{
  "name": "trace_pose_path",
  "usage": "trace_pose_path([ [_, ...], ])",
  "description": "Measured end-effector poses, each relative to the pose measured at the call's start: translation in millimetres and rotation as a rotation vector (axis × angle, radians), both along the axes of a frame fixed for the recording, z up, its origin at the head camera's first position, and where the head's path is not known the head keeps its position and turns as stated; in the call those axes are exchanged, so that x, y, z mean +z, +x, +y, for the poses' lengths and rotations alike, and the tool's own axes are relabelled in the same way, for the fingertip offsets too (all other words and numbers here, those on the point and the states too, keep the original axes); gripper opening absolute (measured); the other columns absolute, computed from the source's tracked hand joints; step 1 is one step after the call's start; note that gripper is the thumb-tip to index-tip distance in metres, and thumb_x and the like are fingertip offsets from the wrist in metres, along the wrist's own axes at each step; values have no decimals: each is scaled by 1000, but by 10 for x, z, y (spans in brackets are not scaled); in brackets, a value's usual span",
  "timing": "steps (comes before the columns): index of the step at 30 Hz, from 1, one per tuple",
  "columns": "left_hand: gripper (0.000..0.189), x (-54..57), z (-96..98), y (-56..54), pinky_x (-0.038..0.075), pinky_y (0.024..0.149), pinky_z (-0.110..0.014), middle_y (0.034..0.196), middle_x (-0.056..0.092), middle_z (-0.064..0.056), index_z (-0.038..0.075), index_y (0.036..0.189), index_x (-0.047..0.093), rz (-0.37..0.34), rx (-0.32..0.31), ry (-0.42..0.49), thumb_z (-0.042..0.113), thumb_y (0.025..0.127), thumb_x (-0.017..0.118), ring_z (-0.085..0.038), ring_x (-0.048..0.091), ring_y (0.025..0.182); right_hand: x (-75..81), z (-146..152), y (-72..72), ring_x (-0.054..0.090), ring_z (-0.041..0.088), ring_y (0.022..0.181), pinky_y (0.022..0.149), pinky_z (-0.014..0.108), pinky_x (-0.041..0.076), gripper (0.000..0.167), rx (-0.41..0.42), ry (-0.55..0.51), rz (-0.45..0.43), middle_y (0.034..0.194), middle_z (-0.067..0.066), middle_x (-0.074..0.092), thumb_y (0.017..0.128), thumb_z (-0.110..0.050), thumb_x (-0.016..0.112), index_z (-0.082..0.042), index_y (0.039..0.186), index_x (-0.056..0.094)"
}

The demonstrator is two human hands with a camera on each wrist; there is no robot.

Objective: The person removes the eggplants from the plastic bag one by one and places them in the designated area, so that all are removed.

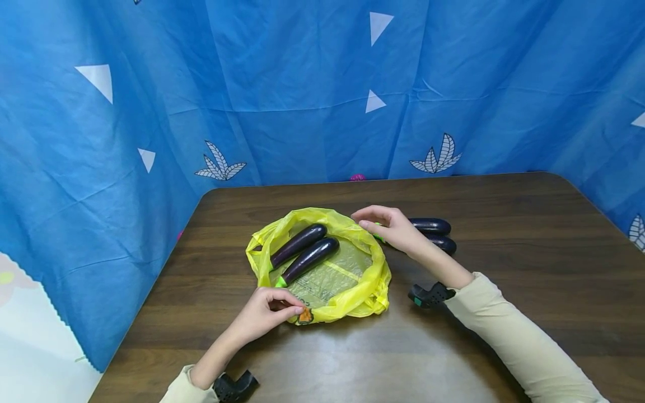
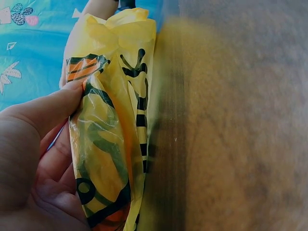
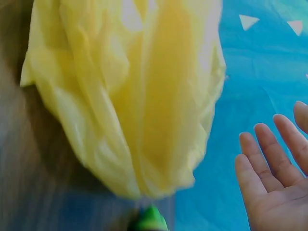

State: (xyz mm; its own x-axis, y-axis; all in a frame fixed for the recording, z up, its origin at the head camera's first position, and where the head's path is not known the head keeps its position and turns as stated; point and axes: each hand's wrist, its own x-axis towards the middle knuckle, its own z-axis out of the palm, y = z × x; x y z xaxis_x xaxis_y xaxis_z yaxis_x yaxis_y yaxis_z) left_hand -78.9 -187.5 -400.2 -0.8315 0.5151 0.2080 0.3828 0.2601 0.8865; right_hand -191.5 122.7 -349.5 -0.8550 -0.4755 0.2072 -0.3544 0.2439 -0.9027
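Observation:
A yellow plastic bag sits on the table with its mouth spread wide. Two dark purple eggplants lie side by side in it, green stem ends toward me. My left hand pinches the near rim between thumb and fingers; the left wrist view shows the printed plastic there. At the bag's far right rim is my right hand, its fingers extended and holding nothing in the right wrist view. Two more eggplants lie right of the bag, partly hidden behind that hand.
The brown wooden table extends to both sides of the bag. Behind it hangs a blue patterned cloth. Black wrist devices are worn at both sleeves.

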Motion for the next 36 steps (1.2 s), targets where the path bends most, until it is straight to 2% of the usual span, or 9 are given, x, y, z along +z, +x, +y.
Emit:
trace_pose_path([
  [4,6,32,26,12,53,58,-29,84,69,-4,1,88,72,-11,7,-11,1,84,68,-14,64,71,-78,-176,-40,55,24,108,88,37,47,29,60,-47,-13,119,15,59,95,-17,57,0,119,60],
  [7,6,131,54,51,53,57,-29,83,69,-7,-1,87,71,-13,10,-12,-4,83,67,-16,64,70,-142,-297,-95,55,22,108,86,35,48,27,80,-54,-20,118,15,60,95,-15,57,0,117,61],
  [11,5,262,83,98,53,58,-29,82,69,-9,-3,85,70,-8,9,-10,-6,83,67,-16,64,70,-222,-434,-158,55,21,106,86,34,47,26,78,-12,-16,115,13,61,95,-15,57,1,116,62],
  [17,6,251,90,91,53,58,-29,82,69,-10,-4,86,70,0,0,-1,-6,83,66,-14,64,71,-306,-515,-172,55,22,105,89,37,44,28,86,78,-35,115,11,61,94,-15,58,0,118,61],
  [22,6,241,90,84,53,59,-29,83,69,-10,-4,86,70,-6,-5,0,-6,83,66,-15,64,71,-365,-527,-172,56,24,105,90,38,44,28,82,104,-14,112,10,62,94,-16,59,0,117,62],
  [30,6,230,89,80,53,59,-29,82,69,-11,-5,86,70,1,-11,8,-7,83,66,-14,64,71,-419,-586,-174,58,21,103,87,34,46,27,69,219,1,110,7,63,94,-18,60,-3,116,62],
  [36,6,235,91,79,53,59,-29,83,69,-9,-4,86,71,-7,-7,2,-6,83,66,-14,64,71,-450,-610,-175,58,20,100,85,33,47,25,55,247,7,108,7,63,94,-18,60,-3,114,63],
])
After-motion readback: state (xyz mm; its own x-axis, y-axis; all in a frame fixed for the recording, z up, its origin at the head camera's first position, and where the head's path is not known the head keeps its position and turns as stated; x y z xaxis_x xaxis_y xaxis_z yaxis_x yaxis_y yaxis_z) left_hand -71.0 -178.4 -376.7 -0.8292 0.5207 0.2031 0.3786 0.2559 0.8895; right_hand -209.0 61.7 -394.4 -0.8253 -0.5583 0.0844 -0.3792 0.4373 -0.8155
